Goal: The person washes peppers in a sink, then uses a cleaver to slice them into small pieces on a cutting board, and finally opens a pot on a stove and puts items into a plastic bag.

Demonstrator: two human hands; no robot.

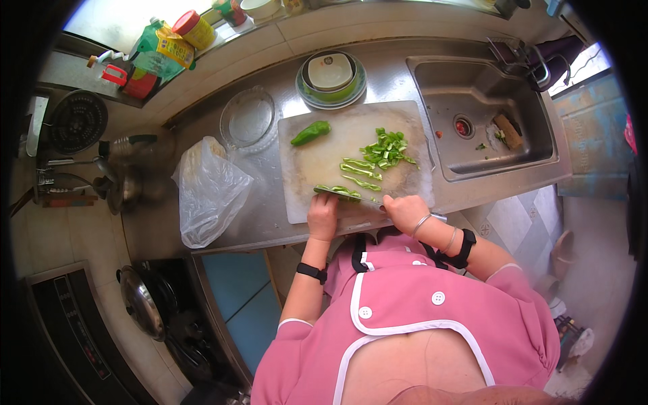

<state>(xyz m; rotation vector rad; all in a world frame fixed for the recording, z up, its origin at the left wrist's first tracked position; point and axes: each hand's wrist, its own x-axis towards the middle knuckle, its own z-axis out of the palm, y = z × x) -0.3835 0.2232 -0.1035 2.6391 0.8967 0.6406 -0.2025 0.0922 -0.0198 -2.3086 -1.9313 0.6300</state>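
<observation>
My right hand (406,213) grips a kitchen knife (373,201) by its handle, at the near edge of a white cutting board (314,166). The blade points left and lies along a green pepper piece (338,190). With bent fingers, my left hand (322,216) holds that piece close against the blade; what is under the fingertips is mostly hidden. Beyond the blade are several long green pepper strips (361,173). A heap of chopped green pepper (387,149) sits at the board's right, and a whole green pepper (311,133) lies at its upper left.
Left of the board are a plastic bag (210,197) and a clear glass plate (248,119). Stacked bowls (330,73) stand behind it. The steel sink (486,167) on the right contains scraps. A lidded pan (142,302) is on the stove at lower left.
</observation>
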